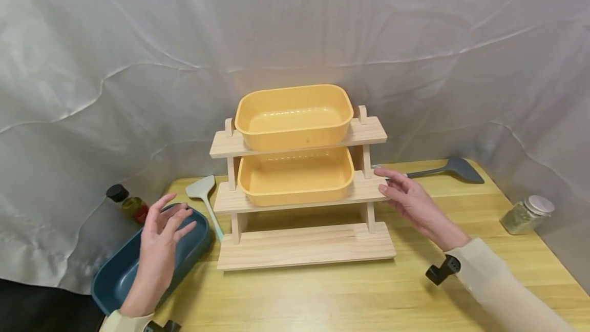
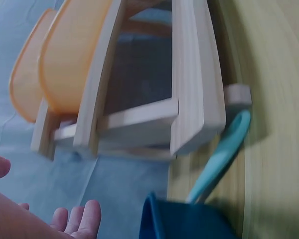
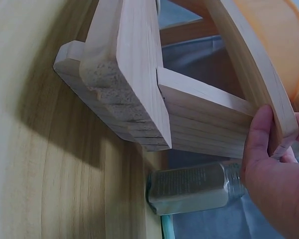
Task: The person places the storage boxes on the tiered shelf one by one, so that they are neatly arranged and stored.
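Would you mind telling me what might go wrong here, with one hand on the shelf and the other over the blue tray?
1. The right hand touches the middle shelf of the wooden rack; a push might slide the yellow tray there.
2. The blue tray overhangs the table edge; the left hand above it could tip it off.
3. The teal spatula beside that tray may get knocked.

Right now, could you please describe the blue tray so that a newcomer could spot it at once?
Start at the wooden rack in the middle of the table, then look to its left, at the table's front corner. The blue tray lies there under the left hand; both trays on the rack are yellow.
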`<action>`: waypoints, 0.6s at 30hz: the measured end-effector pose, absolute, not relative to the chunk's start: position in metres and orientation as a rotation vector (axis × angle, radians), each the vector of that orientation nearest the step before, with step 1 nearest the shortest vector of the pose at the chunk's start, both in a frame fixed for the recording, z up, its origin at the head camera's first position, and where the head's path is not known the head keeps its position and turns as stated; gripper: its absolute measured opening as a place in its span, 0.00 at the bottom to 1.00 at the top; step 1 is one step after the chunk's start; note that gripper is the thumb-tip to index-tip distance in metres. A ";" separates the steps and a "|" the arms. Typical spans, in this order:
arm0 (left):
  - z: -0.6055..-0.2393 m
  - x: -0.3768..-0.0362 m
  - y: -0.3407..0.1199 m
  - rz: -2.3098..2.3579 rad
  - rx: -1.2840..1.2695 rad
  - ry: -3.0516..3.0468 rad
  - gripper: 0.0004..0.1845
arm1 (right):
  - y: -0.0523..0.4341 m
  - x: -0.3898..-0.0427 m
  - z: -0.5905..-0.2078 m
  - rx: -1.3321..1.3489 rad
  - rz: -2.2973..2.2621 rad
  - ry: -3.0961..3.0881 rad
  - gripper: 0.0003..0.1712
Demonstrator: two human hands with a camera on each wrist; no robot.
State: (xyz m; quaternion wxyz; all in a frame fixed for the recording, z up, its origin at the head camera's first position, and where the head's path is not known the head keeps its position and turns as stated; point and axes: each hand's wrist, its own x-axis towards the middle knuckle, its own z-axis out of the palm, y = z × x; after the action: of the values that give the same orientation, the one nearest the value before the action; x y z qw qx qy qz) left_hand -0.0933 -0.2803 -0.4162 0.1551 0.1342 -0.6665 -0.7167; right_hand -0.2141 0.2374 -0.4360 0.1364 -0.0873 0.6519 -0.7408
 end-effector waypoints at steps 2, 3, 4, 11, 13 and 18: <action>-0.415 -0.088 -0.287 -2.051 0.396 -1.885 0.25 | 0.238 -0.213 -0.436 -0.251 -2.142 1.886 0.27; -0.415 -0.086 -0.291 -2.054 0.399 -1.869 0.25 | 0.238 -0.213 -0.436 -0.248 -2.142 1.887 0.27; -0.415 -0.083 -0.295 -2.061 0.400 -1.847 0.25 | 0.238 -0.213 -0.436 -0.247 -2.140 1.888 0.27; -0.418 -0.064 -0.318 -2.087 0.479 -1.700 0.24 | 0.237 -0.214 -0.438 -0.256 -2.136 1.890 0.30; -0.419 -0.058 -0.323 -2.079 0.519 -1.669 0.24 | 0.236 -0.215 -0.438 -0.268 -2.147 1.881 0.30; -0.425 -0.045 -0.335 -2.058 0.602 -1.608 0.25 | 0.237 -0.215 -0.440 -0.270 -2.180 1.849 0.28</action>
State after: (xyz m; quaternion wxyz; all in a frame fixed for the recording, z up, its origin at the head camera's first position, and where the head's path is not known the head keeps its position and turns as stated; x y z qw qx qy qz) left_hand -0.0446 -0.3349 -0.4249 0.2287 0.2188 -0.5839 -0.7476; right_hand -0.2155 0.2369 -0.4404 0.1347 -0.0931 0.6382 -0.7522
